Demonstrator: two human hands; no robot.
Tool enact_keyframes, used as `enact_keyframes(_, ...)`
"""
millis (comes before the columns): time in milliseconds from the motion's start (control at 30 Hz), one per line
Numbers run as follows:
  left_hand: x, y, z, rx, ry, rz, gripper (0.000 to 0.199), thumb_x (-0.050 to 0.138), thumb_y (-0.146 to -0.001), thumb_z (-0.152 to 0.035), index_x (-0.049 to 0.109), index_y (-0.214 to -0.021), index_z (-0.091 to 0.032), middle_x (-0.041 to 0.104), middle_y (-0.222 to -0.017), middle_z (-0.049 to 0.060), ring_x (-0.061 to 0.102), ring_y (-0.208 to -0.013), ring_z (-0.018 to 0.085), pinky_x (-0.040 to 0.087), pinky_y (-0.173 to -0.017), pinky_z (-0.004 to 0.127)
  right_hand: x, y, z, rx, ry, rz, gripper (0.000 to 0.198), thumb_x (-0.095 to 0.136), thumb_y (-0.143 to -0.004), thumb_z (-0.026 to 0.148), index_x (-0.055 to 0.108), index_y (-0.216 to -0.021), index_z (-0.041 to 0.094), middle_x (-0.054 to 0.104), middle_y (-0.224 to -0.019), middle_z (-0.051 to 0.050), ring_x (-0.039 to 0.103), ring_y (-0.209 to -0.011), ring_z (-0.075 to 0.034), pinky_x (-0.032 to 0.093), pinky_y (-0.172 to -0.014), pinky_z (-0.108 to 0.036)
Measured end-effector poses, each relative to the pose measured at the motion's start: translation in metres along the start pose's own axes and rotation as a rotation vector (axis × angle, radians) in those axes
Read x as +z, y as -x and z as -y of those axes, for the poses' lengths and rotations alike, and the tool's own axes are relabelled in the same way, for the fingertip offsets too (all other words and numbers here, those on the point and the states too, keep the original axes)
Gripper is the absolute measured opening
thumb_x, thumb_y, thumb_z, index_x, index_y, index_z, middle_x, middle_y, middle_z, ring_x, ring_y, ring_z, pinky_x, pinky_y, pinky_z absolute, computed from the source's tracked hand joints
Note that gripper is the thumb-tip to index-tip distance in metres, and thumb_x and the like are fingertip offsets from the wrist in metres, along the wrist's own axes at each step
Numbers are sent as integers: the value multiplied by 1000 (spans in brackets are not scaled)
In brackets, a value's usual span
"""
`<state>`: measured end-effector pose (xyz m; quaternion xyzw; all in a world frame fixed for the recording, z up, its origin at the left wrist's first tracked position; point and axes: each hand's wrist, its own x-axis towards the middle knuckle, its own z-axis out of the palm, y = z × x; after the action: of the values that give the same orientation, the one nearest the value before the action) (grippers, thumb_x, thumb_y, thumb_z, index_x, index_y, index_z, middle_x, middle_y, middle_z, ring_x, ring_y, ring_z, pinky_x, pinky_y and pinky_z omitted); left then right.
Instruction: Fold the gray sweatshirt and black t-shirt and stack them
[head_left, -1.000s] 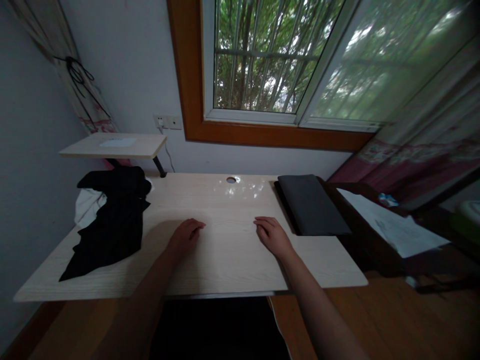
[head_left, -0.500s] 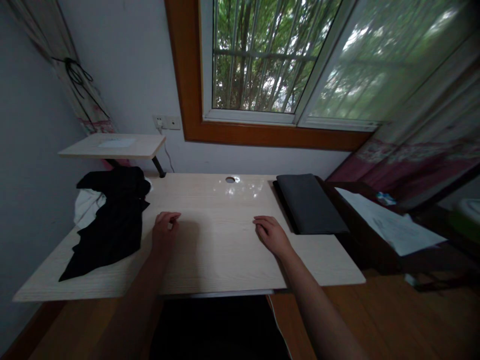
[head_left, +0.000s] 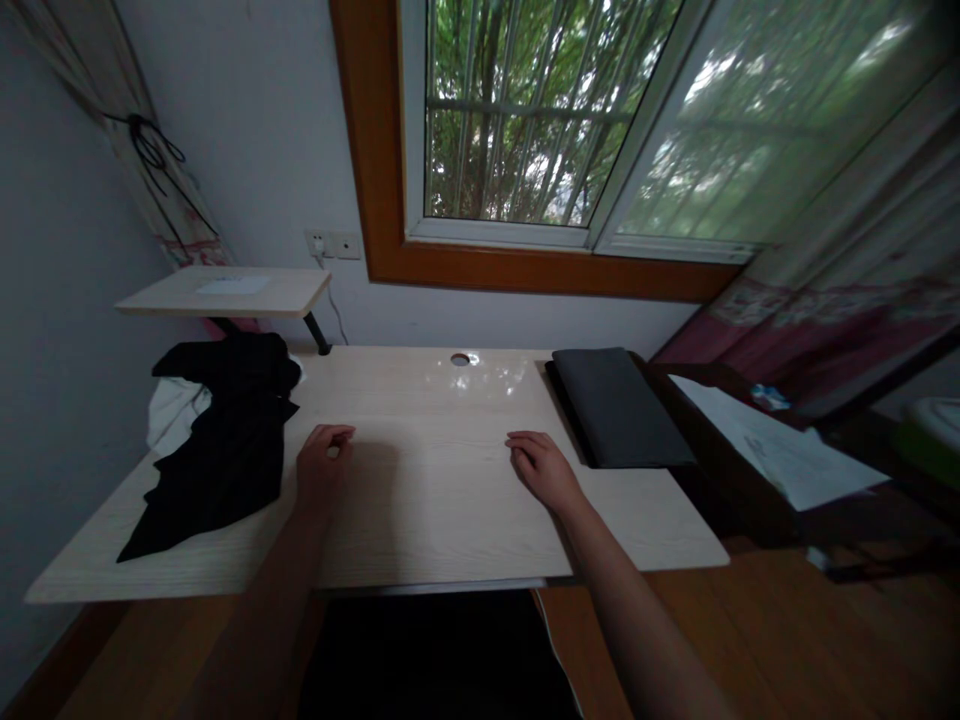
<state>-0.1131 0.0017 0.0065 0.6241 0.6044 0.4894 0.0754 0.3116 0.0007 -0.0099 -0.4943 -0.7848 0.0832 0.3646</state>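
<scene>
Head view: a person sits at a pale wooden desk (head_left: 450,510), bare forearms reaching in from the bottom of the frame. The left hand (head_left: 322,470), left of centre, has its fingers loosely bent toward the thumb, a small gap between them and nothing visibly held; whether it touches the wood I cannot tell. The right hand (head_left: 546,470), right of centre, appears to rest on the desk, fingers lying together, relaxed, pinching nothing that shows.

Nearest the left hand, a crumpled black cloth (head_left: 232,460) covers the left part of the desk, partly over a white cloth (head_left: 176,415). Nearest the right hand, a black folder (head_left: 622,410) lies flat toward the desk's far right corner.

From where I stand, the folder looks the likeliest to come to grief: its near right corner seems to jut past the desk's edge, so a sideways shove from the right hand could tip it off. The black cloth could snag on a sweeping left arm and drag the white one along.

As for containers, the folder is closed, contents hidden. A green object (head_left: 930,435) with a pale top, at the frame's right edge, may be a tub; too dim to tell what it holds.
</scene>
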Motion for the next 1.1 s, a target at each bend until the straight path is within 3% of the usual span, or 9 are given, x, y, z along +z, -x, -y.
enact_keyframes(933, -6, 1, -8, 73, -18, 3, 18, 55, -77, -17, 71, -85, -22, 64, -79, 2, 59, -77, 19, 49, -77, 33, -1, -2, 0, 16, 2, 13, 26, 54, -93, 19, 75, -107, 25, 72, -116, -8, 63, -110, -25, 51, -101, -46)
enact_keyframes(1100, -7, 2, -8, 31, -7, 30, 18, 55, -77, -19, 70, -85, -23, 65, -81, 2, 60, -78, 20, 49, -77, 34, -2, -2, 3, 14, -4, 13, 27, 54, -92, 19, 76, -107, 26, 72, -116, -8, 63, -110, -26, 51, -101, -48)
